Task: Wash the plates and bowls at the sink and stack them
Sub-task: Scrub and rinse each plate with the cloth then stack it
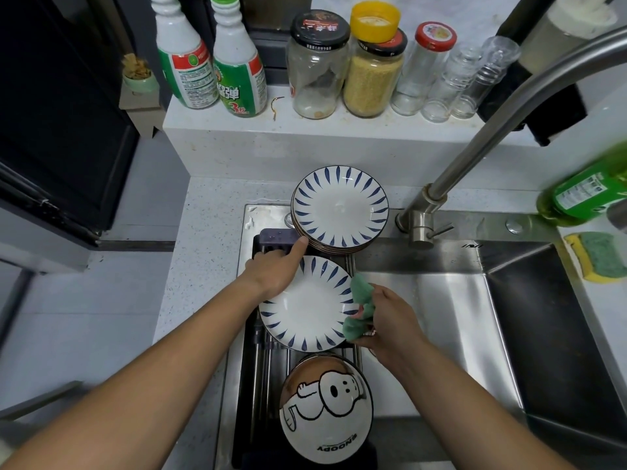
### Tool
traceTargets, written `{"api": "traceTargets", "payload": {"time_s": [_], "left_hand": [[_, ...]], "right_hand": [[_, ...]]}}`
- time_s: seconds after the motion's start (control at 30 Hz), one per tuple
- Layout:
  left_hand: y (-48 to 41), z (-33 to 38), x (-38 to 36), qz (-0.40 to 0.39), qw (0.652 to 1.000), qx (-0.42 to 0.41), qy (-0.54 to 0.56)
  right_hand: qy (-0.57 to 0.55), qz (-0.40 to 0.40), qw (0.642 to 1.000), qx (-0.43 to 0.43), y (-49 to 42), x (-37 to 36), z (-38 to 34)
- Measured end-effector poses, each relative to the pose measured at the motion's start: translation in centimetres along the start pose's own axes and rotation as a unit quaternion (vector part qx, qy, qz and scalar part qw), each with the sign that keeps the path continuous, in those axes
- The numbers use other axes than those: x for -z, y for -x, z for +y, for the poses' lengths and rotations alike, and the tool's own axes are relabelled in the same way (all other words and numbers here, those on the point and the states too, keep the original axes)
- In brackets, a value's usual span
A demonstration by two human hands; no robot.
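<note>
My left hand (276,269) grips the far-left rim of a white plate with blue leaf marks (305,307), held over the drying rack (258,361). My right hand (390,320) is closed on a green cloth (359,310) that touches the plate's right rim. Behind it, a stack of matching plates (340,206) rests at the back of the rack. A bowl with a cartoon dog print (325,408) lies upside down on the rack's near end.
The steel sink basin (475,334) lies to the right, with the faucet (475,144) arching over it. A green and yellow sponge (597,256) and a green detergent bottle (583,195) sit at the right edge. Jars and spray bottles line the back ledge (305,127).
</note>
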State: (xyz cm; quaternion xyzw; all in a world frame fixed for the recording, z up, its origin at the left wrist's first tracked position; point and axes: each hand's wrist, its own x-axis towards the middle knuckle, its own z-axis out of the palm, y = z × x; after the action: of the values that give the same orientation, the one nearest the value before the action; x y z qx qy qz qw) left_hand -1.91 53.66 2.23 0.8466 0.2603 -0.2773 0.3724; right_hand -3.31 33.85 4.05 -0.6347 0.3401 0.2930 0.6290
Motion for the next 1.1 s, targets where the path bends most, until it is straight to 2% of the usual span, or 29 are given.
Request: {"api": "traceTargets", "payload": {"time_s": [0.6,0.9,1.1], "left_hand": [[2.8,2.3,-0.9,-0.085,0.976,-0.001,0.200],[4.9,5.4,-3.1,-0.101,0.968,0.002,0.228],[7.0,7.2,-4.9,-0.103,0.963,-0.016,0.247]], "right_hand": [[0.092,0.009,0.996,0.017,2.1,4.7,-4.6],[0.141,0.016,0.990,0.020,2.4,9.6,-5.9],[0.106,0.021,0.993,0.044,4.1,13.4,-6.0]]}}
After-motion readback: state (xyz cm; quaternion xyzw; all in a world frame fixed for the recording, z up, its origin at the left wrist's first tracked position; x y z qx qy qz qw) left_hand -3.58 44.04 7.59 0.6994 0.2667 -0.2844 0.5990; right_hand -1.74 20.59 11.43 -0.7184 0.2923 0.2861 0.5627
